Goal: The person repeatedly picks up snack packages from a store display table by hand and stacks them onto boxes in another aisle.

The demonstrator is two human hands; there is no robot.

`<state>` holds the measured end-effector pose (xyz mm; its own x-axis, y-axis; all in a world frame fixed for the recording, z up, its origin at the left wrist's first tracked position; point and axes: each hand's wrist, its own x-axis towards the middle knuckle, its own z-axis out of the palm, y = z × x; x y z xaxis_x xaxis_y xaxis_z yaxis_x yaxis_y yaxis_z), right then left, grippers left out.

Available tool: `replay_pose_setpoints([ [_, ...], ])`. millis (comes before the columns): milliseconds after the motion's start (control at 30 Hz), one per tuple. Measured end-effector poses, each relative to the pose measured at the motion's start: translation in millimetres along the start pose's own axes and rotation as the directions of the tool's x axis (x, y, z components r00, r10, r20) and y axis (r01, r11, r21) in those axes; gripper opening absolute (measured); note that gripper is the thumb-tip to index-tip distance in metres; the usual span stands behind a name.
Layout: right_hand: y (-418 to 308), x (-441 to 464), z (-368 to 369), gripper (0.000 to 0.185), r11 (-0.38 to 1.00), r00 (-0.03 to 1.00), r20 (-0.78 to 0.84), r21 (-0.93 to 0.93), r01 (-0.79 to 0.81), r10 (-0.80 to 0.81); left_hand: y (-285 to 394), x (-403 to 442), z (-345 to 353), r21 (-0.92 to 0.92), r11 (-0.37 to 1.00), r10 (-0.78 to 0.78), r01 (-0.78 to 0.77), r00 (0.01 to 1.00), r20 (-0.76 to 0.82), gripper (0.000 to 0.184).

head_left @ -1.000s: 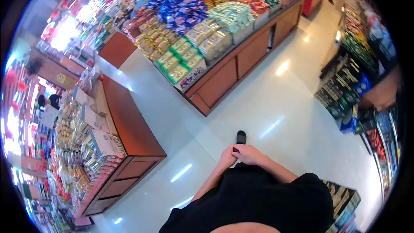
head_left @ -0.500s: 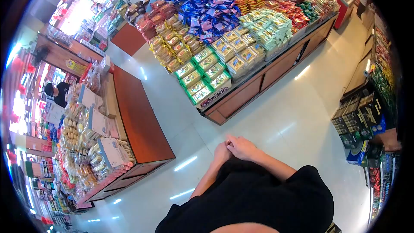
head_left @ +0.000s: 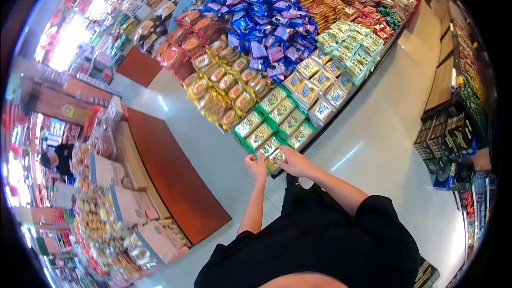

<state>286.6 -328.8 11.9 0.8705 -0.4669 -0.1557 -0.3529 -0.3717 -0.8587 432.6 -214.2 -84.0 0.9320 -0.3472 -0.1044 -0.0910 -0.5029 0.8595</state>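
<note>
My left hand (head_left: 257, 167) is at the front corner of a display, beside the nearest green-edged packets (head_left: 269, 148). Its thumb and fingers are apart and hold nothing I can see. My right hand (head_left: 296, 163) is on the other side of the same packets, fingers parted around their near end. Whether either hand touches the wrapping, I cannot tell. The packets lie in rows with shiny gold and silver faces. Behind them are yellow-tied packs of round goods (head_left: 234, 92) and gold-and-white packets (head_left: 312, 81).
Blue and pink wrapped packets (head_left: 272, 26) are heaped farther back, near pale green packs (head_left: 349, 45). A brown counter (head_left: 170, 165) with bagged goods stands on the left. Shelves with dark boxes (head_left: 442, 138) line the right. A person in black (head_left: 63, 159) is at far left.
I have come closer to the display. My hands, clasped together before my body earlier, have separated and reached forward to the green-edged packets.
</note>
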Motion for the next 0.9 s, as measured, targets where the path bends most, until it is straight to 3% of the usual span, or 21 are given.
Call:
replay_pose_setpoints([
  [100, 13, 66, 16, 0.067, 0.998, 0.995, -0.101, -0.054, 0.011, -0.017, -2, 44, 12, -0.113, 0.993, -0.022, 0.02, 0.999, -0.023, 0.056],
  [200, 11, 93, 20, 0.068, 0.988, 0.988, -0.145, -0.137, -0.072, 0.052, -24, 64, 28, -0.029, 0.998, -0.05, 0.049, 0.998, -0.043, 0.056],
  [233, 4, 95, 19, 0.068, 0.982, 0.981, -0.127, -0.102, -0.161, 0.148, -18, 64, 27, -0.032, 0.997, -0.072, 0.071, 0.997, -0.041, 0.054],
  [467, 6, 89, 34, 0.064, 0.967, 0.955, -0.153, 0.09, -0.241, 0.252, 11, 46, 2, -0.122, 0.987, -0.104, 0.105, 0.994, 0.017, 0.042],
  [500, 10, 85, 42, 0.06, 0.973, 0.94, -0.255, 0.104, -0.208, 0.228, 16, 42, -2, -0.139, 0.983, -0.119, 0.122, 0.993, 0.027, 0.041],
  [567, 0, 69, 32, 0.056, 0.943, 0.934, -0.204, 0.217, -0.251, 0.295, 3, 37, -6, -0.239, 0.96, -0.138, 0.149, 0.989, 0.061, 0.038],
  [600, -5, 61, 27, 0.055, 0.924, 0.93, -0.177, 0.271, -0.269, 0.322, -1, 31, -11, -0.188, 0.977, -0.081, 0.098, 0.992, 0.098, 0.037],
  [733, 20, 12, 45, 0.049, 0.952, 0.768, -0.564, 0.218, -0.215, 0.303, 20, -16, -20, -0.114, 0.993, 0.061, -0.033, 0.965, 0.256, 0.034],
  [867, 53, -65, 35, 0.043, 0.868, 0.643, -0.585, 0.295, -0.399, 0.495, 24, -67, -14, -0.185, 0.981, 0.141, -0.062, 0.88, 0.453, 0.033],
  [900, 69, -86, 41, 0.038, 0.883, 0.58, -0.666, 0.338, -0.325, 0.469, 28, -82, -11, -0.195, 0.978, 0.17, -0.078, 0.841, 0.513, 0.033],
])
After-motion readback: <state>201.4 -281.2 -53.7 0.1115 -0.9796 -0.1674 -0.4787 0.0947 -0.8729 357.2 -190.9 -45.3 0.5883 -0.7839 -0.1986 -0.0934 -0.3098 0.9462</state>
